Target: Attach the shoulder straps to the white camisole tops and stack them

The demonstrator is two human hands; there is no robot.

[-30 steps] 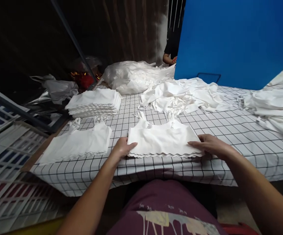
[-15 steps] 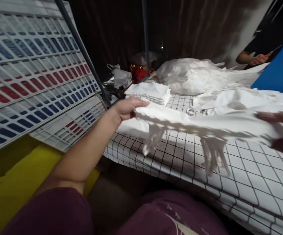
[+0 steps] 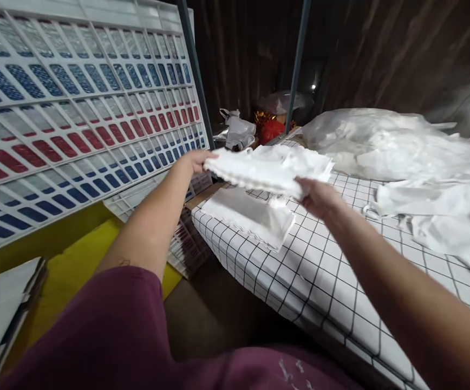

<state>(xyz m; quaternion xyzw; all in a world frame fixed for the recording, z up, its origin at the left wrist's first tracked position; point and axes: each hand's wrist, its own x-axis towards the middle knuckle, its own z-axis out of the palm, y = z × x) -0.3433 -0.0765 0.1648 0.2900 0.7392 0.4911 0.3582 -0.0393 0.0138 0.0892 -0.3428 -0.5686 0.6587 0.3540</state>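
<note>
Pinching white garments [image 3: 255, 172] at both ends, the left fingers [image 3: 207, 155] and right fingers [image 3: 305, 188] are closed; shirt lettering [image 3: 286, 371] is unreadable.

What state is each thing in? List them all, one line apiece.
Held white garments, stacked, gripped at both ends
Left hand, closed on one end
Right hand, closed on the other
Nearer garment stack, lying flat
Loose white garments, heaped
Checked cloth, spread out, draped over an edge
Plastic bag, bulging
</note>
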